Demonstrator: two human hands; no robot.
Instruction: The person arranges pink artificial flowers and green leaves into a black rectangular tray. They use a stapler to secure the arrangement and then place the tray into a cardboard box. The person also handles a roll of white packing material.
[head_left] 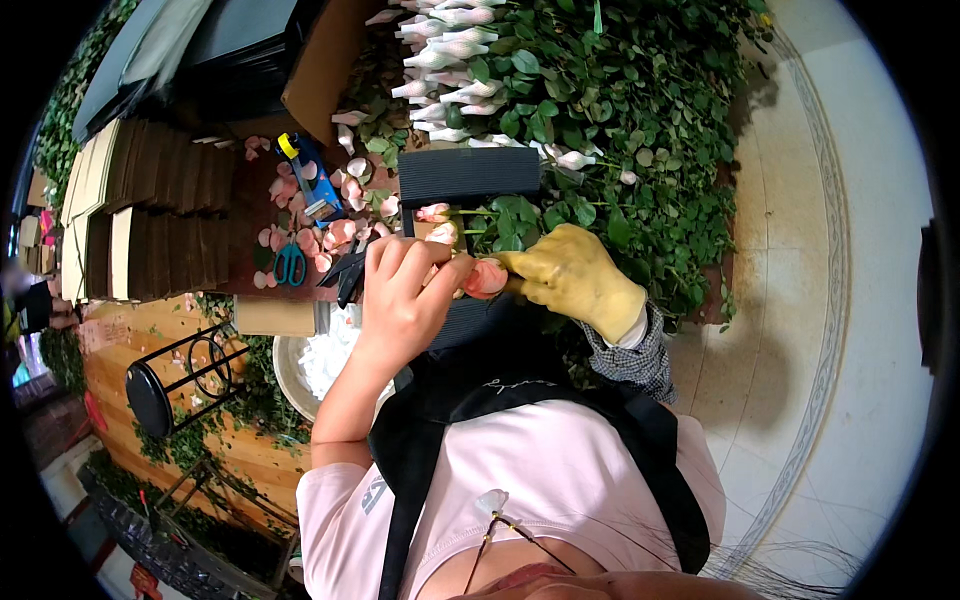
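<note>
A salmon-pink rose [486, 279] is between my hands, in front of a dark ridged block [468, 175]. My bare left hand [405, 295] has curled fingers at the left side of the bloom. My right hand [580, 280], in a yellow glove and checked sleeve, grips that rose from the right, its fingertips partly hidden. Two paler pink roses [440, 232] lie just above, their stems pointing right. A second ridged dark piece [450, 330] shows under my hands.
Loose petals, teal scissors [289, 264] and a blue tool [312, 185] lie left. Cardboard stacks [150, 250] stand further left, above a black stool [148, 405]. White-wrapped roses [450, 45] and leafy stems [640, 120] fill the back. A bowl of white netting [330, 360] sits lower left.
</note>
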